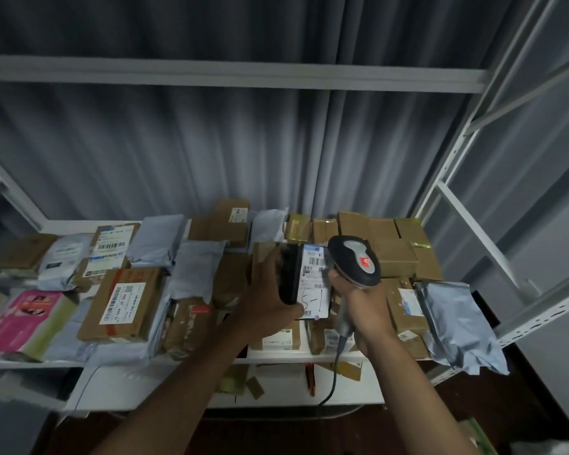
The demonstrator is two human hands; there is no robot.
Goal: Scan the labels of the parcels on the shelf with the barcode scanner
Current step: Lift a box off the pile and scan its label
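Nearest me, my right hand (362,300) is wrapped tight round the grip of the grey-and-black corded barcode scanner (355,264), its head just beside the label. My left hand (270,297) clasps a black parcel with a white printed label (312,280), lifted above the white metal shelf (309,356). Beyond lie brown cardboard boxes (395,254) and grey plastic mailers (194,267), before a grey pleated curtain (243,142).

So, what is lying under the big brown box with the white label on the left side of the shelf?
The brown box rests on grey mailer bags whose edges stick out below it. Whatever lies under its middle is covered.
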